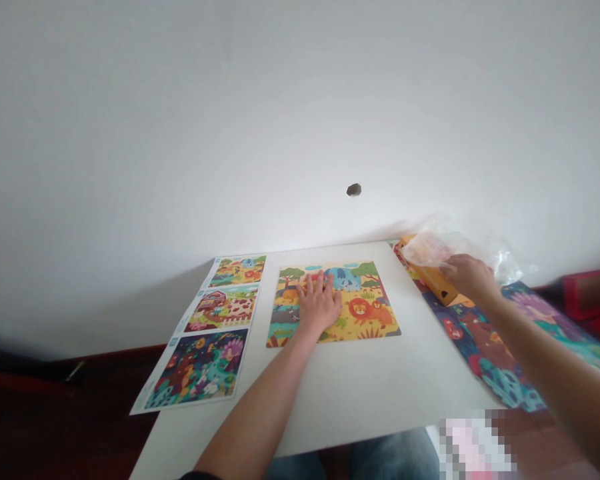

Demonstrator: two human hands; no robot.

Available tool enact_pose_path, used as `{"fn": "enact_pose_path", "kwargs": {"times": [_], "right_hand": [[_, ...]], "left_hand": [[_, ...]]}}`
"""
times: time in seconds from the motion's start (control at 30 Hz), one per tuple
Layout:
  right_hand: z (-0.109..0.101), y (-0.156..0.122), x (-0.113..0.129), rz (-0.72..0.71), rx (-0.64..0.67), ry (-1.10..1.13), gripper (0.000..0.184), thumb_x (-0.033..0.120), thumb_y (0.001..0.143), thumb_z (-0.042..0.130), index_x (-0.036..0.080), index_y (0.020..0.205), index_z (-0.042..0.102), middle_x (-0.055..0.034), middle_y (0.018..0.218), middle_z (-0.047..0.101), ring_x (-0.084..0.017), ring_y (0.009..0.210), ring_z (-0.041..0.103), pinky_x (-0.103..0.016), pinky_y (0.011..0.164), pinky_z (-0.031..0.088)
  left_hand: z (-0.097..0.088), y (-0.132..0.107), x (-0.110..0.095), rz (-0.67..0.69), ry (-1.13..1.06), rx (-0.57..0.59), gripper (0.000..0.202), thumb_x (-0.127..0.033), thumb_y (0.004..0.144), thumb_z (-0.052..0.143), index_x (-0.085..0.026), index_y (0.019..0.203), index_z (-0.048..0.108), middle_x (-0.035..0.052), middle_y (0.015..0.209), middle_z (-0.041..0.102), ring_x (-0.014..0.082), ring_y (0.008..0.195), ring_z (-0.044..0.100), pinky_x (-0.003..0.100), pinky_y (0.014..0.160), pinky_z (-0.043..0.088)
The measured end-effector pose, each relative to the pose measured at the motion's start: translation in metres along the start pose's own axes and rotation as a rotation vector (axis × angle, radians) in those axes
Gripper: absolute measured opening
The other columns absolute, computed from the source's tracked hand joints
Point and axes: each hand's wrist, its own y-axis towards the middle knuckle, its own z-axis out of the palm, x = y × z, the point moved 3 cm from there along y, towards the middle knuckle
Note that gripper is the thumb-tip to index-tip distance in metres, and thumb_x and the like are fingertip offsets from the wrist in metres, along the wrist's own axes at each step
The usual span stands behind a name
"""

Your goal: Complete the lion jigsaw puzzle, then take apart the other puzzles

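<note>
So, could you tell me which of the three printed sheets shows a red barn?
The middle sheet; the top sheet shows savanna animals, the bottom sheet a dark forest scene.

The left hand [319, 307] and right hand [470, 278] are bare to the forearms, a dark sleeve [195, 476] edges the upper left arm, and blue denim jeans [375, 459] cover the lap.

The left hand [319, 305] lies flat, fingers spread, on a jungle-animal jigsaw puzzle [365, 312] at the middle of the white table [360, 397]. At the right of the frame, the right hand [470, 277] touches an orange box [429, 279] with a clear plastic bag [497, 257] bunched over it, above a colourful printed mat [485, 350]. A sheet of three printed pictures [199, 363] lies at the table's left edge.
</note>
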Motion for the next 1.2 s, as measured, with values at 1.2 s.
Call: {"fn": "enact_pose_path", "kwargs": {"times": [1.2], "right_hand": [[-0.011, -0.047, 0.151, 0.117, 0.109, 1.795, 0.029, 0.038, 0.071, 0.079, 0.016, 0.088, 0.069, -0.0036, 0.075, 0.071, -0.016, 0.058, 0.067, -0.029, 0.059, 0.056]], "left_hand": [[-0.051, -0.027, 0.009, 0.203, -1.335, -0.133, 0.067, -0.064, 0.082, 0.057, -0.02, 0.133, 0.057, 0.0154, 0.137, 0.057, 0.0319, 0.132, 0.048, 0.046, 0.112, 0.035]]}}
